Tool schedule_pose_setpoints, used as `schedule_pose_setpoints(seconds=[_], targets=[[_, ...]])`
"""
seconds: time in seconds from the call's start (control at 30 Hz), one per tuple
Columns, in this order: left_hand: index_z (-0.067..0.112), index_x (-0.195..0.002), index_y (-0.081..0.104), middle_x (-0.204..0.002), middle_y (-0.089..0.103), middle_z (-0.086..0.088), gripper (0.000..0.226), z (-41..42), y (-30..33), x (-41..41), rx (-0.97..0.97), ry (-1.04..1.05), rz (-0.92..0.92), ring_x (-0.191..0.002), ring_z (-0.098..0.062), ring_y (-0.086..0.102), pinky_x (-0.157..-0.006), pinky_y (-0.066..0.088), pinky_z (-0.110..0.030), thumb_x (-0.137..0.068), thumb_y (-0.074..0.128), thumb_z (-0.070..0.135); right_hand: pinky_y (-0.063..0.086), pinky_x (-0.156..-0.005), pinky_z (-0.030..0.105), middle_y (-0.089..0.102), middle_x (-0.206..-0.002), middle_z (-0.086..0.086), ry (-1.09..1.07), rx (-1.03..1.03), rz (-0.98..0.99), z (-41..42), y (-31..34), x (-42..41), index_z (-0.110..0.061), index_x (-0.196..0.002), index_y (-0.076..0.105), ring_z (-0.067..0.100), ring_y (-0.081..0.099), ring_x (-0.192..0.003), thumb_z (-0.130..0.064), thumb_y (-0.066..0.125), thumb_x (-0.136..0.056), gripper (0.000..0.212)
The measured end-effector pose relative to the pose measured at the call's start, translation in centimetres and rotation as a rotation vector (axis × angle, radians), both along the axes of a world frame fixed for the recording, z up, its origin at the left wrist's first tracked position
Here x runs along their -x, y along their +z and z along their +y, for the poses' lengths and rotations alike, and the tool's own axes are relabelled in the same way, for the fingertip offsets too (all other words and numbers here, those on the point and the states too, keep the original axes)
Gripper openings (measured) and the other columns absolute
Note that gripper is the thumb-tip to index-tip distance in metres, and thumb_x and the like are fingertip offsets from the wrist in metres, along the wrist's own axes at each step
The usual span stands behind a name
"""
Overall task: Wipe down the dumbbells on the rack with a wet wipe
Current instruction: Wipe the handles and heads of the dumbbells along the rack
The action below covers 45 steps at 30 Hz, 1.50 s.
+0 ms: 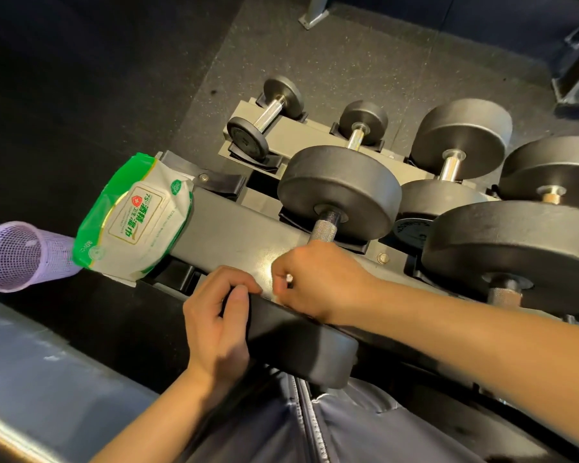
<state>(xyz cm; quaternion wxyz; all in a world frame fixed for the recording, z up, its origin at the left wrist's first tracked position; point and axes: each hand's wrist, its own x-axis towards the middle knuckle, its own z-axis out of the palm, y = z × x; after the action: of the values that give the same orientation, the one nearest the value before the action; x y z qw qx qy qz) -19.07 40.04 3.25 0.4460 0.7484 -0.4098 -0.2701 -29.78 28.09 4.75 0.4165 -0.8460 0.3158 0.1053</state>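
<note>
the person stands over a dark dumbbell rack, looking down on its top rail; the nearest dumbbell lies across the rail's near end, its far head round and black, its knurled handle showing just above the knuckles; the left hand curls over the edge of the near head, thumb on the upper rim and fingers wrapped down its side, gripping it; the right hand sits just beside it on the same head's rim, fingers bunched tight with a small pale scrap peeking between them; whether that scrap is a wet wipe cannot be told, since the fingers hide most of it; a green and white pack of wipes rests on the rail's left end, lid closed, tilted off the edge; a lilac mesh basket sits on the floor touching the pack's lower corner in view; more dumbbells sit in the rack's lower cradles beyond and to the right, chrome handles catching light; dark speckled floor lies behind.
</note>
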Motion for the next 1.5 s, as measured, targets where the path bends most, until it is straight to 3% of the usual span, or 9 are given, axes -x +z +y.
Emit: schedule_pose_setpoints(seconds=[0.2,0.33,0.47,0.6,0.73,0.9,1.13,1.3,1.5], targets=[[0.020,-0.071,0.059,-0.075,0.060,0.008,0.024,-0.1,0.1,0.0,0.019,-0.024,0.005,-0.072,-0.004,0.054,-0.067,0.038,-0.016,-0.084,0.039,0.023,0.048,-0.073,0.031,0.062,-0.080,0.000,0.208,0.049,0.006,-0.7,0.2,-1.1,-0.018,-0.091,0.070,0.023,0.059,-0.082,-0.022,0.054,-0.091,0.017],[0.007,-0.068,0.059,-0.073,0.057,0.007,0.029,0.0,0.1,0.2,0.016,-0.019,0.000,-0.071,-0.002,0.053,-0.066,0.036,-0.011,-0.084,0.039,0.023,0.036,-0.062,0.008,0.060,-0.068,-0.010,0.070,-0.130,-0.126,-0.4,0.3,2.4,-0.015,-0.085,0.069,0.008,0.054,-0.067,-0.018,0.062,-0.090,0.009],[0.006,-0.068,0.059,-0.074,0.057,0.007,0.032,-0.1,0.2,-0.1,0.003,-0.063,0.005,-0.071,-0.003,0.053,-0.065,0.036,-0.010,-0.085,0.039,0.024,0.038,-0.066,0.007,0.055,-0.063,-0.024,-0.040,-0.256,-0.190,0.0,-0.8,4.3,-0.027,-0.075,0.062,-0.008,0.055,-0.066,-0.017,0.068,-0.087,0.017],[0.010,-0.068,0.059,-0.075,0.058,0.008,0.030,-0.1,0.4,-0.3,-0.018,-0.090,0.006,-0.072,-0.003,0.053,-0.065,0.036,-0.009,-0.084,0.039,0.026,0.051,-0.076,0.021,0.066,-0.077,-0.019,-0.157,-0.476,-0.195,0.3,-1.8,6.7,-0.038,-0.080,0.065,0.002,0.061,-0.074,-0.018,0.069,-0.086,0.022],[0.013,-0.068,0.058,-0.074,0.058,0.008,0.028,-0.1,0.4,-0.5,-0.031,-0.087,0.029,-0.072,-0.005,0.054,-0.065,0.037,-0.009,-0.083,0.040,0.028,0.046,-0.071,0.023,0.063,-0.083,-0.025,-0.238,-0.565,-0.214,0.9,-2.6,7.3,-0.039,-0.093,0.067,0.002,0.051,-0.071,-0.022,0.066,-0.087,0.018],[0.012,-0.067,0.056,-0.073,0.057,0.006,0.027,-0.3,0.5,-0.4,-0.031,-0.086,0.043,-0.069,-0.006,0.053,-0.063,0.037,-0.010,-0.081,0.041,0.028,0.040,-0.064,0.007,0.062,-0.063,-0.030,-0.323,-0.659,-0.169,0.7,-3.0,7.2,-0.024,-0.084,0.069,-0.010,0.054,-0.061,-0.004,0.066,-0.086,0.020],[0.022,-0.071,0.057,-0.075,0.059,0.010,0.020,-0.3,0.2,-0.3,-0.011,-0.058,0.032,-0.071,-0.006,0.055,-0.065,0.038,-0.012,-0.079,0.040,0.027,0.035,-0.043,0.015,0.055,-0.050,-0.005,-0.636,-0.955,-0.029,2.1,-6.5,6.5,-0.009,-0.070,0.066,0.002,0.042,-0.039,0.010,0.061,-0.082,0.023],[0.023,-0.072,0.058,-0.075,0.059,0.010,0.021,-0.3,0.0,-0.3,0.013,-0.039,0.007,-0.072,-0.008,0.056,-0.068,0.040,-0.018,-0.081,0.040,0.025,0.032,-0.041,0.019,0.044,-0.035,-0.006,-0.599,-0.957,0.061,1.4,-7.3,3.7,-0.004,-0.060,0.052,0.004,0.037,-0.030,0.013,0.051,-0.080,0.026],[0.023,-0.073,0.059,-0.075,0.059,0.008,0.023,0.0,0.0,-0.1,0.017,-0.043,-0.032,-0.072,-0.012,0.056,-0.068,0.041,-0.024,-0.084,0.039,0.024,0.028,-0.041,0.015,0.048,-0.057,0.009,-0.409,-0.998,0.002,0.8,-7.2,4.8,-0.001,-0.080,0.064,0.005,0.034,-0.038,0.002,0.060,-0.086,0.009]])
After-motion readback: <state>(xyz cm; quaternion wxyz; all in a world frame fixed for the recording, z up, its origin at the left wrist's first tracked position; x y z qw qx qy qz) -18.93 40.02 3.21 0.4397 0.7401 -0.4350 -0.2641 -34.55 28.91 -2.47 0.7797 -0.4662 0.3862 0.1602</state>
